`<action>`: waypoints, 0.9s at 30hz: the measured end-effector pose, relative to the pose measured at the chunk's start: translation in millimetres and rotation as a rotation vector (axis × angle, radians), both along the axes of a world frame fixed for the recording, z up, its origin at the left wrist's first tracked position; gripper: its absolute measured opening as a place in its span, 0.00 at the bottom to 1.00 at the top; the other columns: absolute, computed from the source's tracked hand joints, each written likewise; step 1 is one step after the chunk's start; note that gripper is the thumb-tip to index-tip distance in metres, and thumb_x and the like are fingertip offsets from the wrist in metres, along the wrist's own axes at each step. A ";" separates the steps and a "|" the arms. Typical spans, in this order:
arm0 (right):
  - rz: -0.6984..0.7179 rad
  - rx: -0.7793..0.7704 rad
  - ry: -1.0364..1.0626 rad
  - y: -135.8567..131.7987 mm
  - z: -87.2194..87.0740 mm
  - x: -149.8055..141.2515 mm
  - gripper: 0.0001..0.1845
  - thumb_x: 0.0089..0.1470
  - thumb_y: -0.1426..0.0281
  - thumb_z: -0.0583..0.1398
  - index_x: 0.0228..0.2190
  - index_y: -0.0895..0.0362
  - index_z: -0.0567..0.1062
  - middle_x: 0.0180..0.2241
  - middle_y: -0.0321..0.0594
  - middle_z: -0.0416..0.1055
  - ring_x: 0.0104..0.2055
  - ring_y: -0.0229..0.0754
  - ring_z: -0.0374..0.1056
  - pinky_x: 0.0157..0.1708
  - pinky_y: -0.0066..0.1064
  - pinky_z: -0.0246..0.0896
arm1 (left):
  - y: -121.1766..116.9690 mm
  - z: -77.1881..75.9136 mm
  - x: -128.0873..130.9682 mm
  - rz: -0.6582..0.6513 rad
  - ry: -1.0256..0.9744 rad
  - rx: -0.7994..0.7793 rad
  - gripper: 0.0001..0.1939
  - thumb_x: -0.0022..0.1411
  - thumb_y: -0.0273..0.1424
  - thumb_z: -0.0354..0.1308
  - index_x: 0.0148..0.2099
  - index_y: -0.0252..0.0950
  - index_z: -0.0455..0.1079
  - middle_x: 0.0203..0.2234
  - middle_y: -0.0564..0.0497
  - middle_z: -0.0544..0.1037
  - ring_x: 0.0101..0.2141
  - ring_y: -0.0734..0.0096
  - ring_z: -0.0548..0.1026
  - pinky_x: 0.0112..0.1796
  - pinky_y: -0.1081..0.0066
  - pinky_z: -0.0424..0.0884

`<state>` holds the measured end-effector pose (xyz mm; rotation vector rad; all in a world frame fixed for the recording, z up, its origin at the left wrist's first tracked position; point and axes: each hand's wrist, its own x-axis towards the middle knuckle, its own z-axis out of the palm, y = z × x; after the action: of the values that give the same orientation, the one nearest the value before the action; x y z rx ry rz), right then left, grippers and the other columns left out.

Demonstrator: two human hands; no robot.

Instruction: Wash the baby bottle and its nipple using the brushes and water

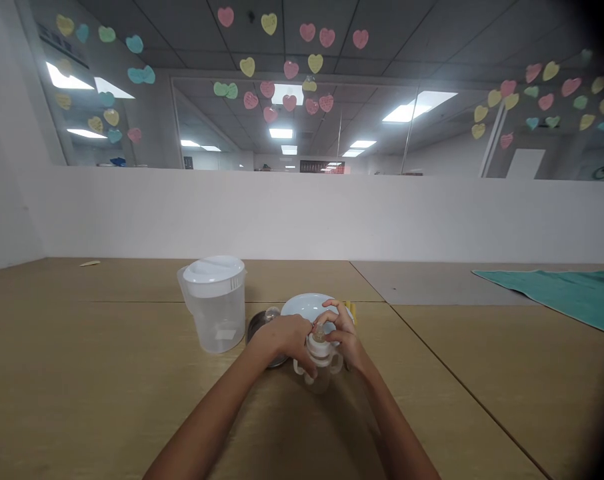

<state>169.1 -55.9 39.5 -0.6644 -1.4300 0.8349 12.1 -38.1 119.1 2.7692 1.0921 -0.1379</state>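
Observation:
A clear baby bottle with two side handles and a white collar stands upright on the table in front of me. My left hand is closed around the left side of its collar, thumb pointing down along the front. At the top, the fingers of my right hand are curled around the clear nipple, thumb and fingertips touching it. Just behind the bottle lies a white plate, partly hidden by my hands. A metal bowl with a clear rounded piece at its rim sits behind my left hand.
A lidded translucent pitcher stands left of the bowl. Something yellow shows beside the plate. A green cloth lies at the far right, and a small flat pale piece at the back left. A white wall borders the table's far edge.

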 end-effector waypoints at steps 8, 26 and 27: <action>0.097 -0.123 0.020 -4.1 6.3 -0.5 0.27 0.31 0.75 0.50 0.40 0.53 0.58 0.25 0.32 0.71 0.29 0.42 0.67 0.31 0.31 0.60 | 12.9 -2.7 0.2 -0.080 -0.049 -0.176 0.20 0.34 0.46 0.65 0.26 0.37 0.68 0.22 0.56 0.72 0.24 0.72 0.69 0.22 0.75 0.58; -0.244 -0.088 -0.288 -37.0 9.5 -7.4 0.14 0.50 0.69 0.49 0.41 0.54 0.64 0.32 0.36 0.75 0.34 0.41 0.69 0.35 0.31 0.62 | 12.4 -4.5 2.5 -0.034 -0.006 -0.124 0.20 0.35 0.45 0.63 0.29 0.37 0.72 0.23 0.54 0.74 0.22 0.72 0.68 0.22 0.74 0.58; -0.362 -0.081 -0.319 -44.5 5.8 -10.4 0.15 0.51 0.67 0.50 0.43 0.54 0.64 0.35 0.37 0.75 0.36 0.41 0.70 0.37 0.32 0.62 | 12.6 -4.7 2.6 -0.036 0.003 -0.122 0.20 0.35 0.45 0.62 0.29 0.37 0.72 0.23 0.54 0.74 0.22 0.72 0.68 0.22 0.74 0.58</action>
<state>158.7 -100.5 45.3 -1.1196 -1.5005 0.5183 14.7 -25.6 114.4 2.6817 1.0002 -0.2062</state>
